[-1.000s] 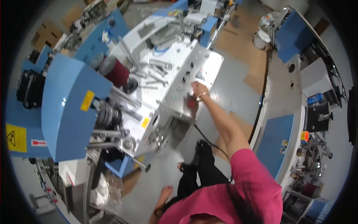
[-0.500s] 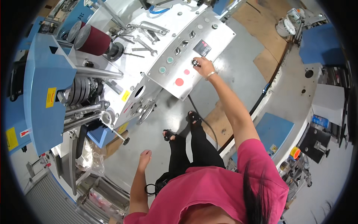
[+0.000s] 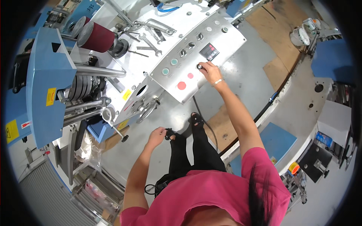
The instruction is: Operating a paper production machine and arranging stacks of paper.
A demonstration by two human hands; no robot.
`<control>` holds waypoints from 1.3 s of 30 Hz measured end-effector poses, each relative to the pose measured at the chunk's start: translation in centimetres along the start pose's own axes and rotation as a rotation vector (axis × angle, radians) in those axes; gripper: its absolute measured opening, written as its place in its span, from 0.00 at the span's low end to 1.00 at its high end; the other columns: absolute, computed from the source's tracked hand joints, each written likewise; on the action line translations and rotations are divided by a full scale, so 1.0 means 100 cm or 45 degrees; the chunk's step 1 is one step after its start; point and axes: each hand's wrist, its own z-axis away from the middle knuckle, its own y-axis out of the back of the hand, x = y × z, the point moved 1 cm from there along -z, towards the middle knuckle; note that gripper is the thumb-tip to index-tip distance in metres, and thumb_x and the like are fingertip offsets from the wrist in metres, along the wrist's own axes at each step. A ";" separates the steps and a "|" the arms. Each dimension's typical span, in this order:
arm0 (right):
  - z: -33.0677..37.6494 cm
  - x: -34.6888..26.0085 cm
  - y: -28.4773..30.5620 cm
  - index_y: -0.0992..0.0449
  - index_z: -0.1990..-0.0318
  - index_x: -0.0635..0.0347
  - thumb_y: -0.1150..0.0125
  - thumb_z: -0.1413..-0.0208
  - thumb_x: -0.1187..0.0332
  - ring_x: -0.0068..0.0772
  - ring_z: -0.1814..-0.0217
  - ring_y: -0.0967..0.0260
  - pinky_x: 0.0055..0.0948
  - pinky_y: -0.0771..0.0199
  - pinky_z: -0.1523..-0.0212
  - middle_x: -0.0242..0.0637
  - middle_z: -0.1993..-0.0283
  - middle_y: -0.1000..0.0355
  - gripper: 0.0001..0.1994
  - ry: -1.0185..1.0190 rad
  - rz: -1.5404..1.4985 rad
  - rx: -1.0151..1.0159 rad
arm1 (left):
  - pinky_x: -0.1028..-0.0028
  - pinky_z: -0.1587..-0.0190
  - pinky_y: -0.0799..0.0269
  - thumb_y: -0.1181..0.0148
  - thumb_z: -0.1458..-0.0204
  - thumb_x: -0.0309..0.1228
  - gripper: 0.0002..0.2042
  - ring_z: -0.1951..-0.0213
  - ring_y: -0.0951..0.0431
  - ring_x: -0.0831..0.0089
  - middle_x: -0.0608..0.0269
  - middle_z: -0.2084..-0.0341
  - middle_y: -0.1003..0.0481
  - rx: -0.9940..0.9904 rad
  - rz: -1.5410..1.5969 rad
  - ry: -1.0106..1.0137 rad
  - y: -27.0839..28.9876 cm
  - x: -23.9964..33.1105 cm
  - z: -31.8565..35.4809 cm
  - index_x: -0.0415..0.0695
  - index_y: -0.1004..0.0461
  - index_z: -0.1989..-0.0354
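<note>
Grey metal control panel (image 3: 211,71): your right hand (image 3: 210,71) is pinching the small black rotary knob (image 3: 198,67) just below the dark display (image 3: 209,51). Rigid and probably light-turning, the knob is best gripped at its rim. Your left hand (image 3: 156,135) is hanging loosely curled, empty.

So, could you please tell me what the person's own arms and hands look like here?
Both forearms are bare below short pink sleeves of a T-shirt. The right hand is bare, with a thin pale bracelet at the wrist. The left hand is also bare; no glove, watch or ring can be made out on it.
</note>
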 end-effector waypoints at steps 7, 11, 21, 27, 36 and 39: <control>-0.003 -0.008 -0.003 0.27 0.64 0.56 0.37 0.57 0.71 0.45 0.66 0.30 0.35 0.29 0.66 0.39 0.66 0.29 0.10 0.031 -0.032 0.072 | 0.61 0.67 0.32 0.48 0.53 0.33 0.09 0.72 0.27 0.54 0.49 0.77 0.28 -0.196 0.069 -0.128 -0.062 0.026 0.015 0.39 0.29 0.72; 0.001 -0.005 0.000 0.27 0.67 0.58 0.36 0.58 0.73 0.43 0.70 0.30 0.35 0.29 0.69 0.39 0.70 0.29 0.09 0.020 -0.076 0.142 | 0.59 0.63 0.32 0.49 0.50 0.34 0.10 0.66 0.27 0.51 0.48 0.72 0.28 -0.285 0.020 -0.194 -0.083 0.030 0.024 0.40 0.30 0.69; 0.005 -0.010 -0.010 0.30 0.66 0.59 0.36 0.57 0.70 0.45 0.69 0.31 0.37 0.32 0.69 0.42 0.71 0.31 0.11 0.004 -0.091 0.169 | 0.62 0.62 0.31 0.48 0.51 0.35 0.10 0.64 0.26 0.54 0.50 0.71 0.26 -0.334 0.003 -0.054 -0.088 0.019 0.032 0.40 0.28 0.67; 0.006 -0.010 -0.005 0.29 0.60 0.59 0.34 0.60 0.72 0.42 0.68 0.31 0.34 0.29 0.68 0.42 0.67 0.31 0.17 -0.090 -0.187 0.109 | 0.61 0.62 0.30 0.48 0.51 0.38 0.12 0.64 0.25 0.54 0.51 0.71 0.25 -0.372 -0.015 0.059 -0.098 -0.022 0.028 0.42 0.27 0.66; 0.005 -0.009 -0.001 0.31 0.51 0.58 0.40 0.56 0.75 0.40 0.66 0.29 0.31 0.27 0.65 0.44 0.60 0.32 0.20 -0.030 -0.230 0.041 | 0.60 0.61 0.30 0.49 0.54 0.41 0.15 0.64 0.24 0.53 0.48 0.71 0.24 -0.534 -0.121 0.375 -0.117 -0.091 0.055 0.41 0.24 0.69; 0.006 -0.003 -0.003 0.28 0.53 0.57 0.39 0.56 0.74 0.37 0.66 0.28 0.30 0.27 0.65 0.41 0.63 0.30 0.18 -0.056 -0.236 0.069 | 0.61 0.56 0.31 0.50 0.52 0.40 0.16 0.59 0.26 0.53 0.49 0.66 0.25 -0.594 -0.121 0.376 -0.118 -0.091 0.051 0.41 0.25 0.65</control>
